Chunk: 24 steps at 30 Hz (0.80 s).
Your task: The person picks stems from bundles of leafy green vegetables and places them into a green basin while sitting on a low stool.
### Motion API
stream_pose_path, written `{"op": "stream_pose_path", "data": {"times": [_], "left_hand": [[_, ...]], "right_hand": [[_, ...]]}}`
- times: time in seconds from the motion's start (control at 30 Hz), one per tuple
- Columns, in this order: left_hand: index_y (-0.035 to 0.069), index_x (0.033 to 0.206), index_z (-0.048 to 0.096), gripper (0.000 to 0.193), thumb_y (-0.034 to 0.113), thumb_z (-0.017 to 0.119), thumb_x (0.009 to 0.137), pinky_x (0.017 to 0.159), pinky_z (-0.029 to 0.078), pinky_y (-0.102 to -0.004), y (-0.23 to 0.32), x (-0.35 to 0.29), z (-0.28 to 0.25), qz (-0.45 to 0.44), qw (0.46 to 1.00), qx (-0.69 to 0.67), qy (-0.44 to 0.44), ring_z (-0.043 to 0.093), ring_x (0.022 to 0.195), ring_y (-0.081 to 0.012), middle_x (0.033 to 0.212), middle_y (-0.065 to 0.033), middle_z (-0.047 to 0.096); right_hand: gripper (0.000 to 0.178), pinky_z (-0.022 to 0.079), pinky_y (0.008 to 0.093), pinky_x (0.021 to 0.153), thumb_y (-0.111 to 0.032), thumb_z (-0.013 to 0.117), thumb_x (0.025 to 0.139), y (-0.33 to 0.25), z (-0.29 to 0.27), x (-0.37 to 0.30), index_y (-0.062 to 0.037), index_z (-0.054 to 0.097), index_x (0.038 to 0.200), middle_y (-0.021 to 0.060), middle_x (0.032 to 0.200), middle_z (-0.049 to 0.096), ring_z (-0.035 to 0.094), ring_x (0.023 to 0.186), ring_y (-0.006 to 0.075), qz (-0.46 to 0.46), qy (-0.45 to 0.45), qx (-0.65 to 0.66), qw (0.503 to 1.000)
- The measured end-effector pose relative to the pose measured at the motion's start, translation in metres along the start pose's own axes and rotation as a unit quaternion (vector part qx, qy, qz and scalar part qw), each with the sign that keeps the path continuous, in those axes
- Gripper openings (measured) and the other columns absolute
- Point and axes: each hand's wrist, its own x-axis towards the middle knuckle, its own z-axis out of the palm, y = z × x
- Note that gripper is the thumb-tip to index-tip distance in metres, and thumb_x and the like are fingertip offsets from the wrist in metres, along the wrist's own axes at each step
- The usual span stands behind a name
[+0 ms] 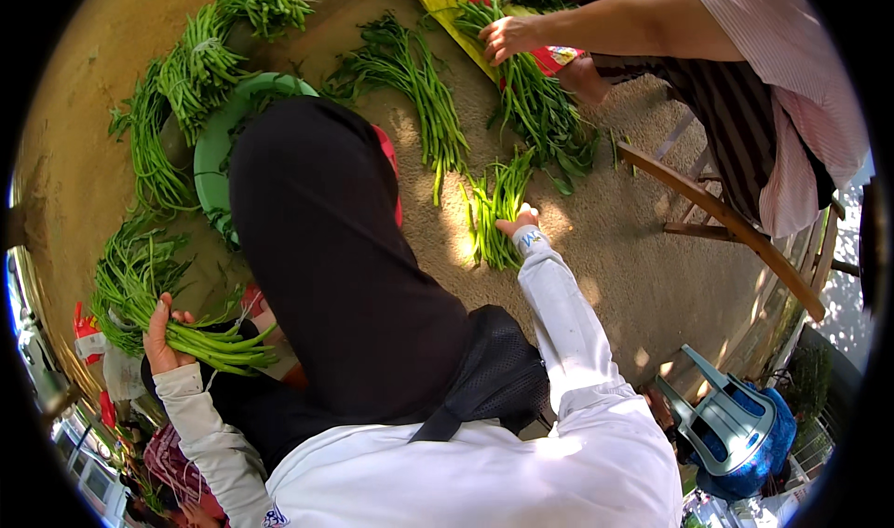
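Observation:
At the left, beside my knee, my left hand (166, 338) is closed round a bunch of long-stemmed leafy greens (216, 345) that look like water spinach. Its cut stem ends point right and its leaves spread to the far left. My right arm reaches forward over the ground, and my right hand (521, 219) grips a smaller bunch of green stems (494, 213); part of the fingers is hidden by the stems. Just beyond it lies a loose pile of the same greens (414, 95) on the ground.
Tied green bundles (203, 67) line the far left, by a green basin (207, 160). Opposite, a co-worker's hand (509, 39) holds greens over a yellow and red sack (452, 16). A wooden chair (722, 216) stands at the right, a pale plastic stool (731, 426) at the lower right.

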Motion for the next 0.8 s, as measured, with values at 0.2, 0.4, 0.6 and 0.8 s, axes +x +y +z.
{"op": "stream_pose_path", "data": {"times": [0.2, 0.4, 0.6, 0.8], "left_hand": [[-0.001, 0.101, 0.058, 0.025, 0.013, 0.064, 0.081, 0.064, 0.051, -0.0288, -0.002, -0.010, 0.038, -0.044, 0.988, -0.122, -0.082, 0.057, 0.068, -0.0141, 0.082, -0.0050, 0.060], [0.000, 0.110, 0.053, 0.033, 0.019, 0.057, 0.084, 0.081, 0.052, -0.0370, 0.004, -0.017, 0.047, -0.065, 0.951, -0.227, -0.197, 0.060, 0.087, -0.0256, 0.089, -0.0110, 0.061], [0.002, 0.093, 0.055, 0.020, 0.009, 0.065, 0.078, 0.072, 0.054, -0.0336, 0.008, -0.027, 0.060, -0.062, 0.939, -0.307, -0.145, 0.061, 0.076, -0.0192, 0.082, -0.0078, 0.059], [0.005, 0.102, 0.055, 0.029, 0.010, 0.069, 0.077, 0.071, 0.049, -0.0284, 0.007, -0.029, 0.056, -0.022, 0.945, -0.296, -0.134, 0.058, 0.084, -0.0147, 0.093, -0.0045, 0.060]], "right_hand": [[0.067, 0.043, 0.0347, 0.085, -0.036, 0.074, 0.061, 0.003, -0.067, 0.059, 0.0002, 0.051, 0.112, 0.0183, 0.107, 0.054, 0.051, 0.101, 0.0289, -0.203, 0.084, -0.005, 0.976], [0.023, 0.044, 0.0216, 0.068, -0.011, 0.058, 0.083, -0.244, -0.214, -0.108, -0.0016, 0.056, 0.104, 0.0011, 0.087, 0.059, 0.053, 0.077, 0.0073, -0.470, -0.057, 0.349, 0.808], [0.016, 0.048, 0.0260, 0.067, -0.011, 0.060, 0.082, -0.359, -0.156, -0.320, 0.0005, 0.060, 0.092, 0.0058, 0.079, 0.062, 0.059, 0.072, 0.0136, -0.616, -0.284, 0.080, 0.730], [0.026, 0.048, 0.0266, 0.064, -0.016, 0.065, 0.081, -0.367, -0.064, -0.358, 0.0007, 0.055, 0.098, 0.0053, 0.074, 0.058, 0.056, 0.069, 0.0116, -0.643, -0.240, -0.009, 0.727]]}}
